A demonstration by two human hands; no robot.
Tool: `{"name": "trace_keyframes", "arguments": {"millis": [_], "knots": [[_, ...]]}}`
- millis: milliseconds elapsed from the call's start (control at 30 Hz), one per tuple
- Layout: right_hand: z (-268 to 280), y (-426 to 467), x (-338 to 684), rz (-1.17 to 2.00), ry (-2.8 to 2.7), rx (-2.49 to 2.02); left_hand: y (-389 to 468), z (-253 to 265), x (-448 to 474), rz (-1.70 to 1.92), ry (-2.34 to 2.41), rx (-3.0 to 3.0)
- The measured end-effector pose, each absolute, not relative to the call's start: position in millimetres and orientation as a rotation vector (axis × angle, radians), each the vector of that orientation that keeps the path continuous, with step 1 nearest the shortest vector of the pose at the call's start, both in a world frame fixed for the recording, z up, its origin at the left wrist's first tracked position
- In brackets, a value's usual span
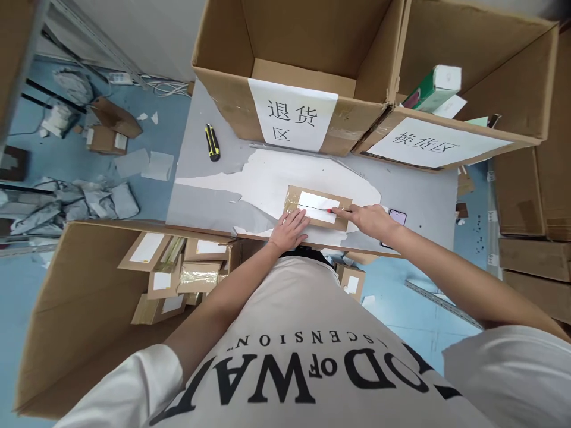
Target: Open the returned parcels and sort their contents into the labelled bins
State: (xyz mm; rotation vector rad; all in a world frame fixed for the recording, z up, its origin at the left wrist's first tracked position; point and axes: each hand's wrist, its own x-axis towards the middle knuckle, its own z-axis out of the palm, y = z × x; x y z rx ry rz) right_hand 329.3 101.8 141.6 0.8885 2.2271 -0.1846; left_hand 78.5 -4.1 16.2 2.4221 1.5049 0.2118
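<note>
A small brown cardboard box [317, 221] lies flat on the worktable, with clear tape at its left end and a white label [314, 201] on top. My left hand [289, 230] rests on its lower left corner, fingers stretched out. From the right, my right hand [366, 219] is closed around a slim dark tool with a red part near its front [330, 210]; its exact kind is too small to tell. A thin dark line runs leftward across the label from that red part. Torn white paper [285, 172] is under the box.
Two large cartons with Chinese signs [292, 116] [439, 142] stand behind; the right one holds a green-and-white box [435, 89]. A yellow-black utility knife [213, 142] and a phone [397, 217] lie on the table [428, 202]. A big carton [49, 315] at left holds several small boxes.
</note>
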Motion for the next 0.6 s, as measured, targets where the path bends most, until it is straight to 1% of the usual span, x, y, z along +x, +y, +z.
{"name": "trace_keyframes", "arguments": {"millis": [367,533,600], "knots": [[142.8,81.9,399.3,-0.206,2.179,0.996,1.5,14.7,89.3,0.186,1.502,2.375],[136.2,67.5,467.6,-0.202,2.071,1.103,4.0,13.6,89.3,0.191,1.518,2.356],[133.6,53.8,495.0,-0.25,2.016,1.19,3.2,13.4,88.7,0.207,1.515,2.368]]}}
